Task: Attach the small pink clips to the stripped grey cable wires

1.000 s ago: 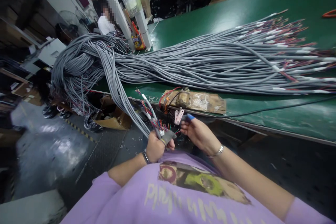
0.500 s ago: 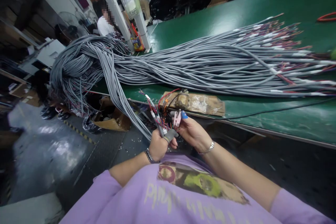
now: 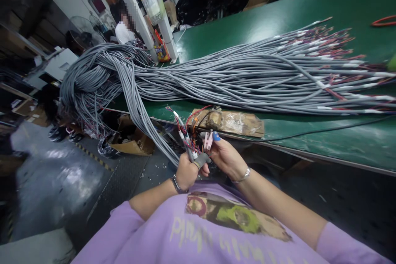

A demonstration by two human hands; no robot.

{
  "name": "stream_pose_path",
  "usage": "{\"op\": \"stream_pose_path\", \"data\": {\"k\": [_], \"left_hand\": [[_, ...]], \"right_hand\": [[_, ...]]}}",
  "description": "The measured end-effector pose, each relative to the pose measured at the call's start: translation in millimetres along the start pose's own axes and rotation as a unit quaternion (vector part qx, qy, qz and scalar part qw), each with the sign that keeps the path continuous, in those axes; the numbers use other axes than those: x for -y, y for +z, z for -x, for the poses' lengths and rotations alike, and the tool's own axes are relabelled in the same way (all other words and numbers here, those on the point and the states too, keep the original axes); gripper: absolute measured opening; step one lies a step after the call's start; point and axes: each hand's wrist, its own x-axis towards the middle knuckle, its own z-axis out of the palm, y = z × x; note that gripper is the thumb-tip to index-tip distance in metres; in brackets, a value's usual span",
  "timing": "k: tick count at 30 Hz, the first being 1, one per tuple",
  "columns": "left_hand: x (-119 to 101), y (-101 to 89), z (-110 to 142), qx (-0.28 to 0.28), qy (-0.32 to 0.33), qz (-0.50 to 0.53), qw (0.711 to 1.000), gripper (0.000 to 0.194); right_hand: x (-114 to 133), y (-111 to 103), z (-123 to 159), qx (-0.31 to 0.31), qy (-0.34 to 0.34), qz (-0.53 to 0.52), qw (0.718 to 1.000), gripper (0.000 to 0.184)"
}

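My left hand is closed round the ends of several grey cables, with a grey cover on its thumb. From this grip the cable ends point up, with white wraps and thin red, blue and other coloured wires fanned out. Close on the right, my right hand pinches a small pale pink clip-like piece; a blue cover sits on one fingertip. Both hands are at the bench's front edge, just below a wooden board that has a lumpy fixture and red and orange wires at its left end.
A thick bundle of grey cables lies along the green bench, its stripped ends at the right. More cable hangs over the left end. A cardboard box stands below. A person sits beyond the white posts.
Both hands keep their grips in almost the same place. The pink piece has turned slightly, and the whole view has shifted a little.
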Motion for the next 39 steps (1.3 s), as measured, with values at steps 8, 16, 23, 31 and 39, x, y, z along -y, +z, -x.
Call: {"op": "stream_pose_path", "data": {"k": [8,16,23,31,39], "left_hand": [[3,-3.1,3,-0.006,0.023,0.011,1.0,0.057],[9,-15.3,9,0.014,-0.018,0.059,0.998,0.051],[8,-15.5,3,-0.019,-0.019,0.098,0.995,0.054],[10,-17.9,7,0.037,-0.033,-0.022,0.999,0.04],[11,-18.1,8,0.078,0.003,-0.023,0.997,0.03]], "right_hand": [[-5,-7,0,-0.019,0.011,-0.011,1.0,0.042],[-10,-32,4,-0.04,0.056,-0.045,0.997,0.037],[-6,-50,14,-0.076,0.021,0.029,0.996,0.041],[14,-14,40,0.032,-0.02,0.345,0.938,0.04],[-6,3,36,0.024,-0.102,0.415,0.904,0.023]]}}
